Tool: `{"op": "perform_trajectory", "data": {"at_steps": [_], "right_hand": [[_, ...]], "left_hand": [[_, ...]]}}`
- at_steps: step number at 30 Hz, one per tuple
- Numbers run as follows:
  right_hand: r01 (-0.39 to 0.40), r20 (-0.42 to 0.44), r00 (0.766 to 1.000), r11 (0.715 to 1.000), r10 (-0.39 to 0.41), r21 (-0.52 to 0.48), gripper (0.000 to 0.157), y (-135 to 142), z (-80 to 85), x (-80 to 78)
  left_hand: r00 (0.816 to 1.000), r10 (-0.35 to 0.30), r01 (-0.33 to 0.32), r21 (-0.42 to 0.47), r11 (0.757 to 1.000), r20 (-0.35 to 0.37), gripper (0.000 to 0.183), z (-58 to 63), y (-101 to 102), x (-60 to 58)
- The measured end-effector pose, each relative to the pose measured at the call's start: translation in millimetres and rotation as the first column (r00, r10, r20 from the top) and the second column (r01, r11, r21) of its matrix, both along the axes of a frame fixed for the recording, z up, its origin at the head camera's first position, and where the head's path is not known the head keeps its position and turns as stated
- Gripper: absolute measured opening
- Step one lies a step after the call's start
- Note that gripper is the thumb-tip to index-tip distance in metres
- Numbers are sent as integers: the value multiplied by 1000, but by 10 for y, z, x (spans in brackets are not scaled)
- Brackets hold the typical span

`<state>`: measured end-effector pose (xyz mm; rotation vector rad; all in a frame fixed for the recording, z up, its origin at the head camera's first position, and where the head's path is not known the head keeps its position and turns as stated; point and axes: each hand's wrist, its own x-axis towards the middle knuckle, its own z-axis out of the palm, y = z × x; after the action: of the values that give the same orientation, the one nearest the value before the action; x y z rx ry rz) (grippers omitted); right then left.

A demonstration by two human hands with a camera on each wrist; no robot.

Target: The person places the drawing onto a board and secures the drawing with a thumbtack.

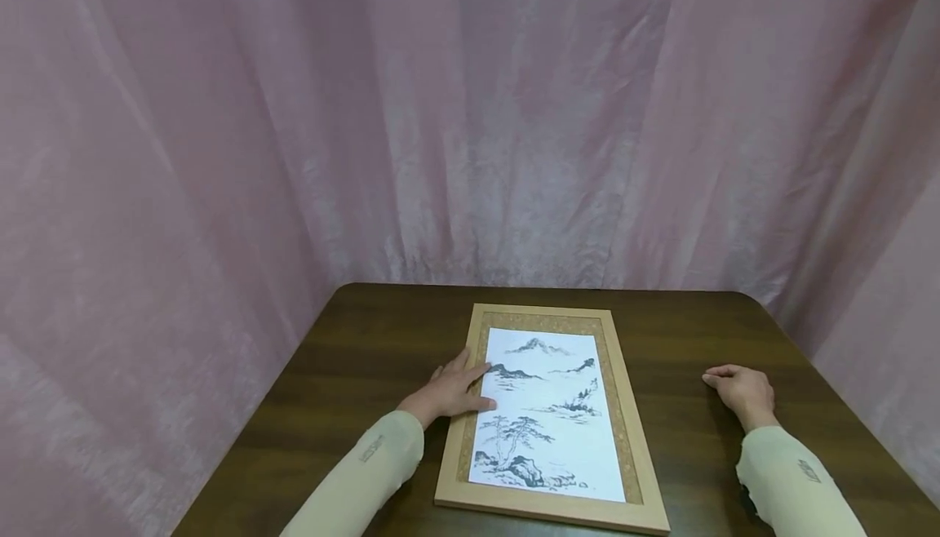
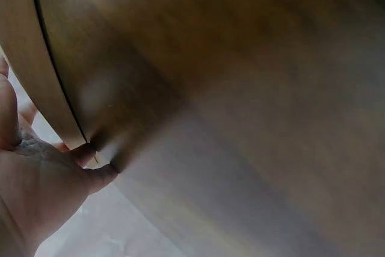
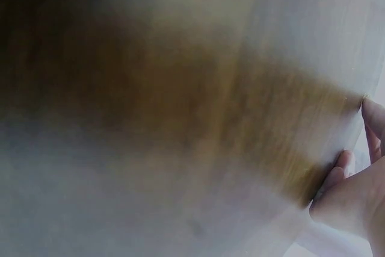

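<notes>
A light wooden picture frame (image 1: 626, 394) lies flat on the dark table, slightly turned. Inside it, a speckled tan mat (image 1: 543, 323) surrounds a white sheet with an ink landscape (image 1: 565, 439) of mountains, trees and rocks. My left hand (image 1: 450, 390) rests across the frame's left side with fingers spread, and the thumb and a fingertip reach the sheet's edge. In the left wrist view, two fingertips (image 2: 107, 176) come down beside the frame's outer edge. To the right of the frame, my right hand (image 1: 743, 392) rests on the table, fingers loosely bent, with nothing visible in it.
The dark brown wooden table (image 1: 367, 341) has rounded far corners. Pink velvet curtains (image 1: 514, 129) hang behind it and along both sides. Pale sleeves cover both forearms, the left sleeve (image 1: 367, 468) coming in beside the frame's near left corner.
</notes>
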<state>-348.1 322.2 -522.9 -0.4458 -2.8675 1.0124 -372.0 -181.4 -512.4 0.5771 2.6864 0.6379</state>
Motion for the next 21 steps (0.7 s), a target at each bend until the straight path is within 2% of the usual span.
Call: {"op": "perform_trajectory", "data": {"at_steps": [7,13,21], "right_hand": [[6,-3,1000,1000,-6,-19,32,34,-9,-8],[-8,2,1000,999,8,-32,36,48,13,-9],[16,-12,1000,998,-17,-68,42,36,49,7]], "left_hand": [[1000,-4,4,-3,1000,16,82,47,20,5],[1000,0,0,-8,1000,22,82,33,17,5],[999,10,-10,-8,1000,37,83,22,12,-10]]}}
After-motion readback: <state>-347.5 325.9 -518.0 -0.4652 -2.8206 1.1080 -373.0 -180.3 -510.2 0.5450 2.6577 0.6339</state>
